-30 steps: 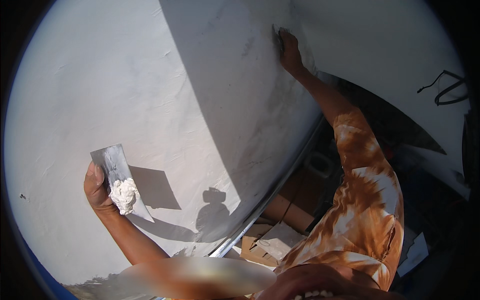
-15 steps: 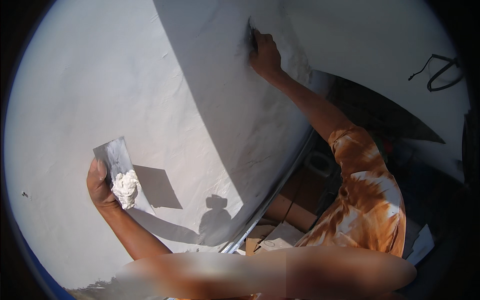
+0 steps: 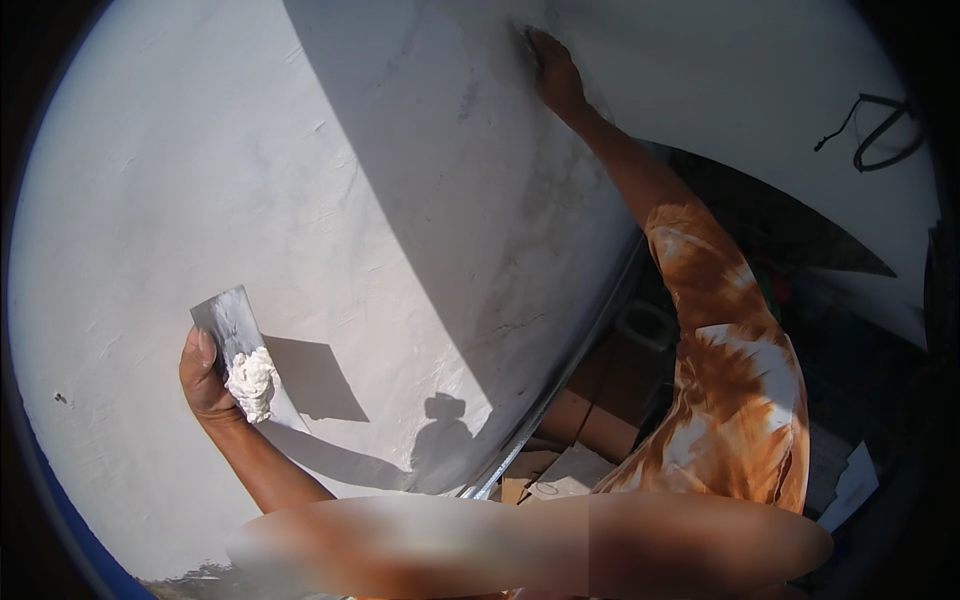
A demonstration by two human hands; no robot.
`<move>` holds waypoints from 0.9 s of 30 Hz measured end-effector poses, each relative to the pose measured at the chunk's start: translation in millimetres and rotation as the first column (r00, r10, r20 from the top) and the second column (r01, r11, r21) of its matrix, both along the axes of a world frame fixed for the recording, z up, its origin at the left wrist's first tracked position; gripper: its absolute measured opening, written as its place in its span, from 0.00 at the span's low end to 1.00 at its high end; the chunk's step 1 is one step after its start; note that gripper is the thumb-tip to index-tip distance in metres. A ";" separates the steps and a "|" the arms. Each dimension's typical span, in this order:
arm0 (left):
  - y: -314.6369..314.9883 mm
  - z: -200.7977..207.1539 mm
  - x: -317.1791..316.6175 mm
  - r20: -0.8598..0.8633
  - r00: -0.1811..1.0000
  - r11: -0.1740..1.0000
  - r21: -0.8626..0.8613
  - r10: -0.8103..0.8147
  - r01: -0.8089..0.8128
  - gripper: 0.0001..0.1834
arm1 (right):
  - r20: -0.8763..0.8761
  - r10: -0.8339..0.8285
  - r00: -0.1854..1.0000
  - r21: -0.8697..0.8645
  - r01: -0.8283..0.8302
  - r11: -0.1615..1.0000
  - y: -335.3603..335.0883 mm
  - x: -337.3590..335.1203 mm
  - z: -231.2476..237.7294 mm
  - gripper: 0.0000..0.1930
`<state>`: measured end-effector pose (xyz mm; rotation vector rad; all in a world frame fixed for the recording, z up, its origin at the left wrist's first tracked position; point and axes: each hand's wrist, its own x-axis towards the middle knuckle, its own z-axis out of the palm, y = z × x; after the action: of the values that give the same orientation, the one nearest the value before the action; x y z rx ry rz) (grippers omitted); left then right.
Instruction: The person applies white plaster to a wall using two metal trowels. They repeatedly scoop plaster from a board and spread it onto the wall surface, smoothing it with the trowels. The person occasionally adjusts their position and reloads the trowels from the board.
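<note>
A flat rectangular metal trowel [image 3: 232, 318] sits in my left hand [image 3: 203, 376], thumb over its near side and fingers hidden behind. On its lower half clings a thick lump of white putty [image 3: 252, 384]. My right hand [image 3: 561, 82], arm stretched up, is closed around a dark, thin-bladed trowel [image 3: 529, 44]; the blade shows only in part against the shaded wall. Both hands are in front of a white plastered wall [image 3: 290, 230] with faint ridges and grey damp-looking patches near the right hand.
A sharp shadow edge runs diagonally down the wall. At lower right are cardboard boxes [image 3: 612, 418], a pale metal strip [image 3: 505, 462] along the wall's edge, and a white sheet [image 3: 850, 488]. A black cable loop [image 3: 888, 140] hangs on the white surface at upper right.
My right hand has moved up and to the right along the wall with its trowel. The left hand, trowel and putty sit slightly lower in view, the grip unchanged.
</note>
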<state>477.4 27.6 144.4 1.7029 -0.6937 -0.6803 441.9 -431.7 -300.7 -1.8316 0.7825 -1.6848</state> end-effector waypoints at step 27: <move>-1.3 1.1 -1.1 0.005 1.000 1.000 0.012 0.005 -0.005 0.21 | -0.243 0.341 0.908 0.761 -0.040 0.647 6.7 -20.0 47.1 0.18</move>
<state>476.2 26.3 145.5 1.7177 -0.6900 -0.6781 421.9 -425.0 -253.7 -1.5366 1.1650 -0.6759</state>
